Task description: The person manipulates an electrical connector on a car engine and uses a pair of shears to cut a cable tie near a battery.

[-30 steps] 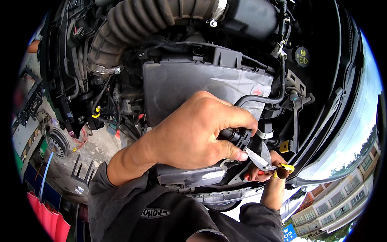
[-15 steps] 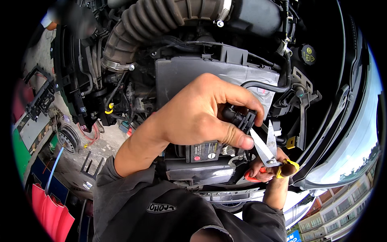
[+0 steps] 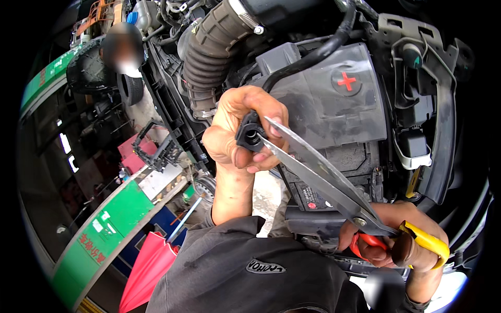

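Observation:
My left hand [image 3: 242,122] pinches a small black plastic fitting [image 3: 251,134] with a round opening between thumb and fingers. In my right hand [image 3: 383,242] is a pair of scissors [image 3: 360,221] with metal blades, one red handle loop and one yellow. The blades are slightly parted. One tip reaches the edge of the fitting's opening; the other lies by a fingertip of my left hand. Below and behind both hands is a car's engine bay, with a grey plastic cover [image 3: 334,99] over the battery [image 3: 313,198].
A ribbed black air hose [image 3: 214,68] with metal clamps curves along the far side. A thinner black hose [image 3: 318,55] crosses the cover. Metal brackets [image 3: 438,88] stand at the right. At the left are a person [image 3: 122,49], a green-fronted bench [image 3: 109,219] and a folded red umbrella [image 3: 148,271].
My view has swung and tilted. My left hand has turned so the fitting's round opening shows. The scissors have turned toward the fitting, their blades less widely parted, one tip now at its opening.

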Demonstrator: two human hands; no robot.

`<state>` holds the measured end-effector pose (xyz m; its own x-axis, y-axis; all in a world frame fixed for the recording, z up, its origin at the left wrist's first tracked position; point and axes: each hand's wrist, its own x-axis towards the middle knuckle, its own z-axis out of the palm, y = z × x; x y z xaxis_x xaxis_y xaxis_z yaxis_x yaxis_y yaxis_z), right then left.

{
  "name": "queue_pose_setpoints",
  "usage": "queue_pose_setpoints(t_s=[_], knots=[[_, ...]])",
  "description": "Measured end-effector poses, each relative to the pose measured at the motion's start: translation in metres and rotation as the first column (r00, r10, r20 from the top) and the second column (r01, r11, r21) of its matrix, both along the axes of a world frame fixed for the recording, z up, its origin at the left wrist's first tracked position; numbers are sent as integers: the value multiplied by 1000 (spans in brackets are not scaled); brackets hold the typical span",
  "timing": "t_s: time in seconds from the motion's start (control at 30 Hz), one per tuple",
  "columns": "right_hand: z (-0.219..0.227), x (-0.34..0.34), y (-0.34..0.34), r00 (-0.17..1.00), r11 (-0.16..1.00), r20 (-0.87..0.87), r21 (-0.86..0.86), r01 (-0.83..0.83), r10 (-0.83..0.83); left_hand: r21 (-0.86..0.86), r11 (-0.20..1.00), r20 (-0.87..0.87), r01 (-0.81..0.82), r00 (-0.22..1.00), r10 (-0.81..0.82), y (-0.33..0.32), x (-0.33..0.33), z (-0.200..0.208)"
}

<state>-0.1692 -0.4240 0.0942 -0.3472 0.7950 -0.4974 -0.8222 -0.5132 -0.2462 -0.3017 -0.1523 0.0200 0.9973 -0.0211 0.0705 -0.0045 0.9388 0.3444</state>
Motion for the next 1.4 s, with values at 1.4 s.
queue_pose_setpoints(t_s=[1.4], knots=[[6, 25, 20, 841, 967, 541, 199, -161, 28, 54, 978, 99, 200, 974, -204, 4, 12, 2]])
